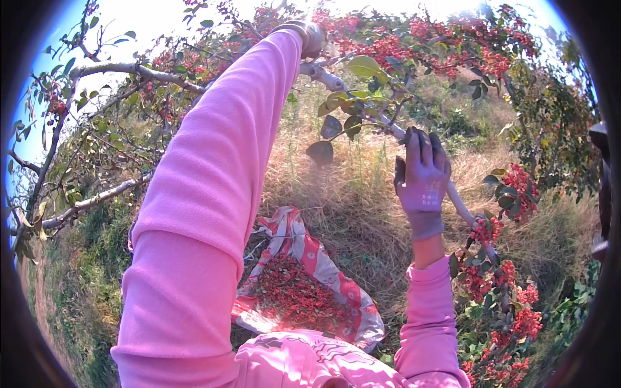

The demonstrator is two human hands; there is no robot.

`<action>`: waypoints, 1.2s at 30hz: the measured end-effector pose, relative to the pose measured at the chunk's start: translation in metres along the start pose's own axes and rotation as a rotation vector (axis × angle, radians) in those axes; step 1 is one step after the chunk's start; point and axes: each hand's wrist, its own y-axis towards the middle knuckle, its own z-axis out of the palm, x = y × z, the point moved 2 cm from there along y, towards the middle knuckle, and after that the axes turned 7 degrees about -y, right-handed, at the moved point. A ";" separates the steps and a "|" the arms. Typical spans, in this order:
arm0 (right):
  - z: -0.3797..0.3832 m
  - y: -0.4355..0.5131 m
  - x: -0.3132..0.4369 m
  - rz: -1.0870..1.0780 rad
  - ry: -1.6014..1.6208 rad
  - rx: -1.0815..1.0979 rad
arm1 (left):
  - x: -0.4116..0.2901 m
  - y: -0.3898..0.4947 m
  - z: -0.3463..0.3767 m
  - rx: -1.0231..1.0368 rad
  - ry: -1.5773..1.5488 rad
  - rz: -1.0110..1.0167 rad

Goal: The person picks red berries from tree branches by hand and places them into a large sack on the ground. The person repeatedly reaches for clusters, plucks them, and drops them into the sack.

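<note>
My right hand (425, 177), in a purple glove with dark fingertips, has its fingers bent over a grey tree branch (458, 203) that slopes down to the right. My left arm stretches up in a pink sleeve; at its end my left hand (310, 40), gloved, is beside the branch's upper part, its fingers hidden or lost in glare. Green leaves (365, 66) grow from the branch between the hands. Clusters of small red berries (526, 322) hang on its lower right part. Below lies a red and white patterned cloth (361, 300) holding a heap of picked red berries (301, 296).
Several berry clusters (383, 48) fill the branches at the top. Other bare-barked branches (97, 199) reach in from the left. Dry grass (349, 194) covers the ground below, with green undergrowth at both sides. A dark object (604, 189) stands at the right rim.
</note>
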 end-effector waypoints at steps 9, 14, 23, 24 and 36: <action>-0.002 0.000 0.001 -0.009 0.006 0.007 | 0.001 -0.007 0.018 -0.197 0.041 0.046; -0.001 0.001 0.003 -0.022 -0.018 -0.017 | 0.001 -0.042 0.010 -0.473 0.121 0.146; -0.003 0.001 0.001 -0.020 -0.009 -0.005 | 0.002 -0.156 0.074 -0.926 -0.175 0.441; -0.001 0.000 0.000 -0.025 -0.016 0.000 | -0.001 -0.173 0.092 -0.607 -0.282 0.395; 0.005 -0.001 0.001 -0.020 -0.164 0.030 | -0.021 -0.087 0.199 -0.017 -2.040 0.017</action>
